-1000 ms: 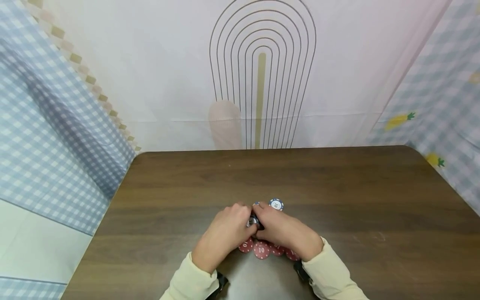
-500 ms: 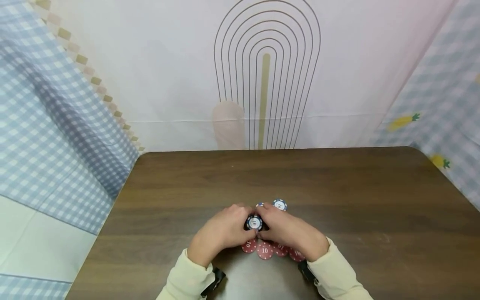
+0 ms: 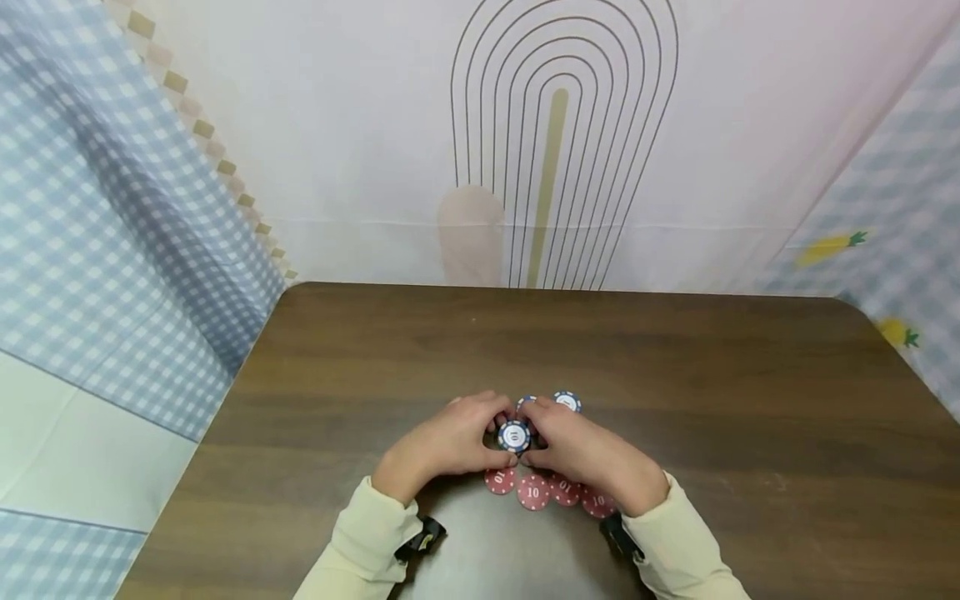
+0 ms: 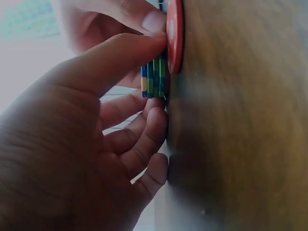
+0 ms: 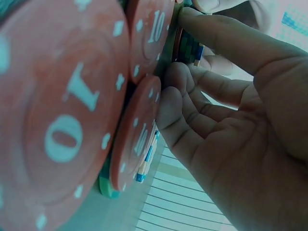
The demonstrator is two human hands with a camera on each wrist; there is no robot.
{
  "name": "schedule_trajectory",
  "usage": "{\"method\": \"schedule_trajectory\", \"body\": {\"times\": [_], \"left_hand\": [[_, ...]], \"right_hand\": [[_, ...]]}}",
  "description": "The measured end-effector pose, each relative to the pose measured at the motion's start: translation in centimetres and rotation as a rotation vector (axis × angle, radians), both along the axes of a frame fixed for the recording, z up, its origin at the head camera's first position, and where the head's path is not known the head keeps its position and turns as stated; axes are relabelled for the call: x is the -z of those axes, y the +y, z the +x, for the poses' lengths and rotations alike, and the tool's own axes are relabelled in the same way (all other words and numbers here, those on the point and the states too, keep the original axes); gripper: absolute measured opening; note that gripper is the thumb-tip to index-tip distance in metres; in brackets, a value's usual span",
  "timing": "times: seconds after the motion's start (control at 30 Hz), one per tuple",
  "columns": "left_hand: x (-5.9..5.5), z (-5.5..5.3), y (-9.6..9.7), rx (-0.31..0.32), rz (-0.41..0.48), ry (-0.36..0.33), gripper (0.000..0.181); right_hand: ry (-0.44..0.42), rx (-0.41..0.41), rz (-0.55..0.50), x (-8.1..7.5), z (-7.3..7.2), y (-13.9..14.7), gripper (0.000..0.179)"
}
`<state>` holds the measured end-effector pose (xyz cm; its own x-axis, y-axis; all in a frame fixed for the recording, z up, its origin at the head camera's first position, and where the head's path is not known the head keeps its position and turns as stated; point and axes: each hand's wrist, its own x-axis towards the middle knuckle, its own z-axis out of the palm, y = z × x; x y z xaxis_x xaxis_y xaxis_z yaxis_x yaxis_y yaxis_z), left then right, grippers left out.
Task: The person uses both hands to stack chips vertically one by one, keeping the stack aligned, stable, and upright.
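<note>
- The left hand [image 3: 448, 444] and the right hand [image 3: 581, 451] meet over a small stack of blue chips [image 3: 513, 436]. Each grip is closed on it from its own side, thumbs and fingertips pinching the edges.
- The left wrist view shows the stack side on: several blue and green-edged chips [image 4: 154, 77] pressed flat on the worktop [image 3: 712, 417], the left thumb [image 4: 106, 62] curled on their rim and a red chip [image 4: 174, 36] just beside them.
- Judged from this, the blue pile is partly built and is being squared up. The top chip, marked 10, sits level between the two grips.
- Left to gather on the far side of the grips: one more blue chip [image 3: 567, 402] lying flat just beyond the right hand's fingertips, and a sliver of another [image 3: 526, 402] peeping out between the two hands.
- On the near side of the grips, towards the wrists, a row of red chips [image 3: 533, 492] marked 10 lies spread and overlapping on the worktop, not stacked. The right wrist view shows these red chips [image 5: 62, 120] large and close, some leaning over others.
- So the work looks to be in its early or middle part: one short stack formed, most chips loose.
</note>
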<state>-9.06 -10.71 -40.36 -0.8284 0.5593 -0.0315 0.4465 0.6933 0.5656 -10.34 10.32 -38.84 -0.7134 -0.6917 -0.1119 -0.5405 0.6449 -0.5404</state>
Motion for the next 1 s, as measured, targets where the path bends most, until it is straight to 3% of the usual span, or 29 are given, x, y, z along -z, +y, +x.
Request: {"method": "schedule_trajectory", "body": {"times": [0.27,0.53,0.77,0.9,1.0], "left_hand": [[0.5,-1.0,-0.4,0.020,0.078,-0.017,0.039],[1.6,-1.1,-1.2,0.018,0.210,-0.092,0.036],[1.7,-1.2,-1.4,0.024,0.231,-0.098,0.038],[1.8,-1.2,-1.5,0.016,0.230,-0.107,0.038],[2.0,-1.3,-1.4,0.017,0.234,-0.118,0.037]], "right_hand": [[-0.032,0.001,-0.038,-0.1,-0.7,0.3,0.028],[-0.043,-0.037,-0.092,-0.7,-0.7,0.6,0.028],[0.094,0.066,-0.092,-1.1,-1.0,0.9,0.033],[0.198,0.098,-0.012,-0.5,-0.9,0.6,0.037],[0.227,0.121,0.057,0.0,-0.6,0.5,0.038]]}}
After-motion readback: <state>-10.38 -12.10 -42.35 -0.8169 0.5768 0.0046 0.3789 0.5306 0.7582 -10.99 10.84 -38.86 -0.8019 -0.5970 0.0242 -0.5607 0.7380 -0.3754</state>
